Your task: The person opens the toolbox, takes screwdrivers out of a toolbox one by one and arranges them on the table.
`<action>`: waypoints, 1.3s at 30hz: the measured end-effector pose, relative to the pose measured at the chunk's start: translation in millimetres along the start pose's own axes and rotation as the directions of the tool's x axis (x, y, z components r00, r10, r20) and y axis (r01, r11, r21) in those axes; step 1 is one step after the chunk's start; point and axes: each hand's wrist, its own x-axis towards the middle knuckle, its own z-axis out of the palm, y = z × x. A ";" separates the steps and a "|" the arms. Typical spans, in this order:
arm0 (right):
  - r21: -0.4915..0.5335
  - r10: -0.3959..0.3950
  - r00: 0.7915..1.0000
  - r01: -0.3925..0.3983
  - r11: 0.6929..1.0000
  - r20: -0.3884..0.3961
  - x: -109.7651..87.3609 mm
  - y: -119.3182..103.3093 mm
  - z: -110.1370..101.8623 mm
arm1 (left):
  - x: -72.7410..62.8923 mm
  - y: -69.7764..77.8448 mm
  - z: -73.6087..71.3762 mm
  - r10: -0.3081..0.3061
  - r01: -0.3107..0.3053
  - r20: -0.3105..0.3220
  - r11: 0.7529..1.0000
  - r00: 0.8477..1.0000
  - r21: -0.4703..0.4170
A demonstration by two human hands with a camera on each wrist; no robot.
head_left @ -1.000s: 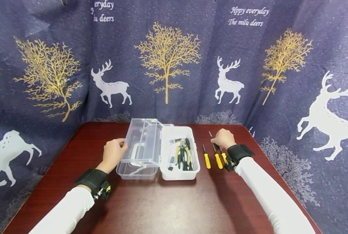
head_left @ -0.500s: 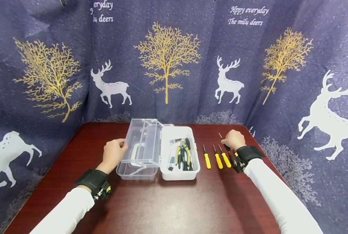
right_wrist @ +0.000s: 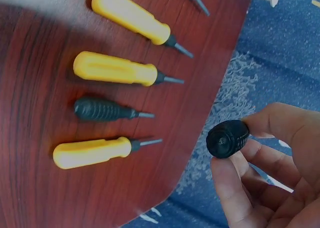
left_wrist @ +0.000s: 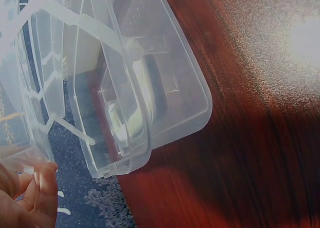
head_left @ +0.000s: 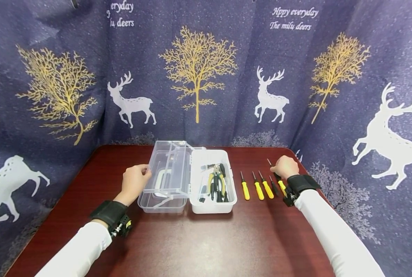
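My right hand (head_left: 286, 167) pinches a black-handled screwdriver (right_wrist: 227, 139) above the table's right side, its shaft pointing away. Below it lie several yellow-handled screwdrivers (head_left: 266, 187) in a row, with a small black screwdriver (right_wrist: 105, 109) among them. My left hand (head_left: 135, 180) pinches the edge of the raised clear tray (head_left: 170, 167) of an opened toolbox. Its white base (head_left: 212, 208) holds yellow-and-black pliers (head_left: 211, 184) and several dark-handled tools, partly overlapping. Beneath the tray, the clear lid (left_wrist: 192, 105) lies folded out to the left.
The dark red table (head_left: 206, 246) has a glossy surface. Behind it hangs a blue cloth (head_left: 219, 77) printed with deer and trees. Black straps with small cameras sit on both wrists.
My right hand has moved right along the row with the black-handled screwdriver, uncovering a yellow screwdriver and the small black one. My left hand and the toolbox stay put.
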 end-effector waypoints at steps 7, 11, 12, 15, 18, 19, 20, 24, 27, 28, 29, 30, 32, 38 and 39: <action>-0.018 -0.037 0.999 0.037 0.999 -0.016 -1.0 12.7 -2.2 | 0.4 -2.4 0.6 -0.007 0.007 0.013 1.000 1.000 0.014; -0.029 -0.037 0.999 0.036 0.999 -0.024 -0.1 22.1 -2.7 | 0.3 -2.1 0.4 -0.007 0.007 0.012 1.000 1.000 0.011; -0.025 -0.033 0.999 0.032 0.999 -0.022 0.5 24.7 -2.7 | 0.5 -2.3 0.4 -0.008 0.008 0.013 1.000 1.000 0.011; -0.016 -0.019 1.000 0.019 1.000 -0.023 2.1 32.1 -2.7 | 0.8 -3.1 0.8 -0.005 0.005 0.015 1.000 1.000 0.010; -0.015 -0.002 1.000 0.002 1.000 -0.021 2.5 37.8 -3.3 | 1.4 -4.0 1.2 -0.010 0.010 0.018 1.000 1.000 0.013; -0.017 -0.001 1.000 0.000 1.000 -0.019 2.3 39.6 -3.6 | 1.6 -4.3 1.5 -0.014 0.013 0.020 1.000 1.000 0.014; -0.014 0.002 1.000 -0.002 1.000 -0.009 1.3 40.8 -4.4 | 1.9 -4.8 1.9 -0.017 0.016 0.023 1.000 1.000 0.014; -0.028 -0.010 1.000 0.010 1.000 -0.003 -2.3 45.8 -6.6 | 2.6 -6.0 2.9 -0.025 0.025 0.028 1.000 0.999 0.013; -0.047 -0.016 1.000 0.015 0.999 -0.019 -4.8 48.4 -8.4 | 2.1 -5.5 2.9 -0.025 0.024 0.027 1.000 0.999 0.012; -0.049 -0.012 1.000 0.011 0.999 -0.028 -5.3 49.2 -8.5 | 2.0 -5.4 2.9 -0.024 0.023 0.026 1.000 0.999 0.011; -0.053 -0.012 0.999 0.010 0.999 -0.035 -5.3 50.3 -8.3 | 1.9 -5.2 2.8 -0.023 0.023 0.024 1.000 0.999 0.010; -0.053 -0.006 0.999 0.004 0.999 -0.037 -5.2 51.5 -8.0 | 1.8 -4.9 2.6 -0.022 0.021 0.022 1.000 1.000 0.010; -0.050 0.013 0.999 -0.015 0.999 -0.042 -3.7 55.0 -6.0 | 1.6 -4.3 2.4 -0.019 0.019 0.017 1.000 1.000 0.009; -0.041 0.067 0.996 -0.069 0.997 -0.054 0.6 65.6 1.6 | 1.9 -3.4 0.9 -0.010 0.010 0.003 1.000 1.000 0.013; -0.043 0.068 0.996 -0.071 0.997 -0.060 0.7 67.2 2.5 | 1.9 -3.3 0.9 -0.009 0.009 0.004 1.000 1.000 0.013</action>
